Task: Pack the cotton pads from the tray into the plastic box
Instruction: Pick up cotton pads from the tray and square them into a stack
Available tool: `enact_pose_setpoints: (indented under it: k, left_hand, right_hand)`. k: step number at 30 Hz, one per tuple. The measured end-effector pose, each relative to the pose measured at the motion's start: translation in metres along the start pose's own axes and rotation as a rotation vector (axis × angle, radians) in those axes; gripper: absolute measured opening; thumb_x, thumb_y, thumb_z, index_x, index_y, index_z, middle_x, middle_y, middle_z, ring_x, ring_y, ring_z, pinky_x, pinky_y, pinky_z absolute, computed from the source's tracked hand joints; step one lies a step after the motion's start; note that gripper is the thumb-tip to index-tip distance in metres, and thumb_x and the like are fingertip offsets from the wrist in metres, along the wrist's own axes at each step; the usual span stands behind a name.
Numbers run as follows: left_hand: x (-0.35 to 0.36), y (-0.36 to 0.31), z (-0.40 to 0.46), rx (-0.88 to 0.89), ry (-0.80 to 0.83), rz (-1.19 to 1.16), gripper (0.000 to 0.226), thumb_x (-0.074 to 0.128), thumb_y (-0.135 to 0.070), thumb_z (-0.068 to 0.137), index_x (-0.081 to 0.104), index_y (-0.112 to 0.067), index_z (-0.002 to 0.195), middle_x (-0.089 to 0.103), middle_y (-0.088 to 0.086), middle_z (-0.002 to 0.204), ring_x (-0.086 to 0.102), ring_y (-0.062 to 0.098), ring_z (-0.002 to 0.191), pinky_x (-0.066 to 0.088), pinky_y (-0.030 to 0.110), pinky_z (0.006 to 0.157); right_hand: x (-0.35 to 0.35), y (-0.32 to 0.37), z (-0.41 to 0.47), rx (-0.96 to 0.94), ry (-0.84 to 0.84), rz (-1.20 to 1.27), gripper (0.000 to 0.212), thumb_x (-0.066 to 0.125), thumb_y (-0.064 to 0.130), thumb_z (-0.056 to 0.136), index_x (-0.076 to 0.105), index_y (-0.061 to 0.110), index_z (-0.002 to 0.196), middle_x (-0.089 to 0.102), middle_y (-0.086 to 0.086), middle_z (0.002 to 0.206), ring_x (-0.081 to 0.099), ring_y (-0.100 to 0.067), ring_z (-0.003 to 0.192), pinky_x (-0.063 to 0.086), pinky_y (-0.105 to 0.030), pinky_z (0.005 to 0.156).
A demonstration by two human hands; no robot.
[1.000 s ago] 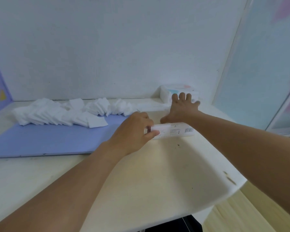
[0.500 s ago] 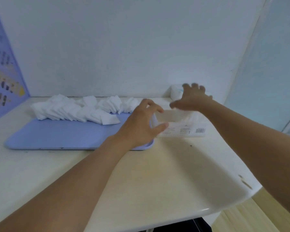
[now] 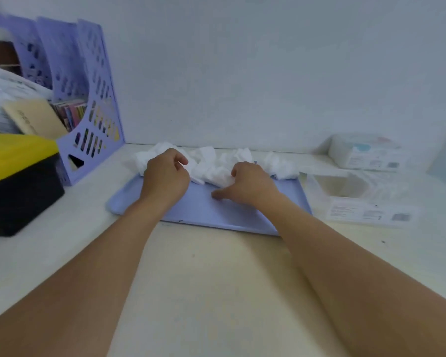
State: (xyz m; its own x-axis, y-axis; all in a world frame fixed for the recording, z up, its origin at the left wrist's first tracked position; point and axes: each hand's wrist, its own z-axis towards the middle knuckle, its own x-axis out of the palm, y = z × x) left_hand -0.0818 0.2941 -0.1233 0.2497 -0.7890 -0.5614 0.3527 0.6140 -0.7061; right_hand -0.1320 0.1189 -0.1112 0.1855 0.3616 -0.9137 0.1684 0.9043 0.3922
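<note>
Both hands on white square cotton pads (image 3: 211, 163) at far edge of flat lilac plastic tray (image 3: 216, 210); left hand (image 3: 165, 176) fingers curled round pads, right hand (image 3: 247, 182) gripping pads; clear plastic box (image 3: 355, 197) right of tray.

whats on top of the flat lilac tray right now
White cotton pads heaped along the lilac tray's far edge, with the left hand and right hand covering some.

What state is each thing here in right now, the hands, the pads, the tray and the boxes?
left hand: fingers curled on the cotton pads.
right hand: gripping pads, thumb on the tray.
cotton pads: heaped loosely along the tray's far edge.
tray: flat on the table, near part bare.
plastic box: open on top; contents unclear.
closed pack: sealed, by the wall.
file rack: upright, holding papers.
</note>
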Motion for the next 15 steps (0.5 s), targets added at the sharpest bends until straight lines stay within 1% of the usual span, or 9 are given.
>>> enact_pose_setpoints:
  k: [2,3,4,6,8,10,12,14,15]
  left_hand:
    - [0.002,0.003,0.003,0.031,0.067,0.066,0.034,0.052,0.0,0.085,0.063,-0.017,0.112,0.056,-0.002,0.101,0.051,0.018,0.088,0.036,0.025,0.075]
    - [0.004,0.004,0.004,0.046,0.116,0.102,0.039,0.053,0.0,0.084,0.062,-0.017,0.118,0.053,0.0,0.107,0.05,0.018,0.092,0.036,0.027,0.077]
    - [0.007,0.005,0.004,0.059,0.167,0.128,0.043,0.053,0.0,0.084,0.062,-0.018,0.122,0.052,0.003,0.112,0.051,0.021,0.095,0.039,0.029,0.08]
    - [0.011,0.007,0.004,0.079,0.252,0.162,0.046,0.053,-0.003,0.084,0.063,-0.019,0.125,0.055,0.01,0.117,0.057,0.029,0.104,0.047,0.037,0.086]
    - [0.014,0.006,0.004,0.086,0.303,0.197,0.045,0.054,-0.008,0.085,0.064,-0.019,0.128,0.058,0.012,0.119,0.059,0.033,0.108,0.051,0.042,0.09]
    - [0.014,0.005,0.002,0.088,0.321,0.229,0.046,0.054,-0.011,0.087,0.062,-0.018,0.132,0.058,0.011,0.122,0.059,0.033,0.11,0.051,0.042,0.091]
    - [0.013,0.004,0.0,0.096,0.324,0.238,0.046,0.054,-0.011,0.088,0.06,-0.018,0.133,0.057,0.01,0.123,0.059,0.032,0.11,0.05,0.041,0.091]
    - [0.012,0.004,0.001,0.094,0.326,0.226,0.046,0.054,-0.011,0.088,0.06,-0.017,0.134,0.058,0.011,0.122,0.059,0.032,0.108,0.051,0.041,0.089]
    - [0.012,0.004,0.0,0.094,0.329,0.227,0.046,0.054,-0.012,0.088,0.06,-0.017,0.134,0.058,0.011,0.121,0.059,0.032,0.107,0.051,0.04,0.088]
  right_hand:
    - [0.01,0.008,0.004,-0.016,-0.066,-0.06,0.051,0.078,0.058,0.072,0.053,0.017,0.09,0.06,0.001,0.09,0.059,-0.02,0.08,0.041,-0.031,0.058]
    - [0.013,0.012,0.006,-0.024,-0.091,-0.092,0.049,0.074,0.06,0.074,0.051,0.017,0.086,0.058,0.001,0.087,0.057,-0.02,0.077,0.036,-0.03,0.055]
    - [0.017,0.015,0.006,-0.03,-0.11,-0.124,0.048,0.07,0.06,0.079,0.05,0.017,0.086,0.056,0.001,0.086,0.056,-0.021,0.076,0.034,-0.029,0.055]
    - [0.023,0.017,0.009,-0.058,-0.158,-0.184,0.043,0.062,0.057,0.088,0.049,0.016,0.089,0.059,-0.002,0.09,0.058,-0.024,0.081,0.036,-0.03,0.06]
    - [0.024,0.017,0.009,-0.105,-0.204,-0.269,0.03,0.055,0.044,0.095,0.051,0.015,0.091,0.065,-0.007,0.101,0.063,-0.028,0.09,0.034,-0.031,0.063]
    - [0.022,0.017,0.009,-0.152,-0.237,-0.333,0.02,0.054,0.031,0.097,0.058,0.012,0.097,0.066,-0.01,0.107,0.064,-0.031,0.095,0.032,-0.031,0.065]
    - [0.019,0.014,0.008,-0.171,-0.242,-0.346,0.021,0.054,0.026,0.096,0.061,0.009,0.104,0.065,-0.012,0.108,0.064,-0.033,0.097,0.033,-0.031,0.067]
    - [0.019,0.013,0.007,-0.174,-0.231,-0.327,0.019,0.053,0.024,0.096,0.061,0.009,0.104,0.065,-0.011,0.106,0.063,-0.033,0.096,0.034,-0.031,0.067]
    - [0.019,0.011,0.007,-0.163,-0.232,-0.298,0.016,0.054,0.023,0.095,0.061,0.009,0.1,0.064,-0.01,0.101,0.063,-0.033,0.095,0.033,-0.03,0.065]
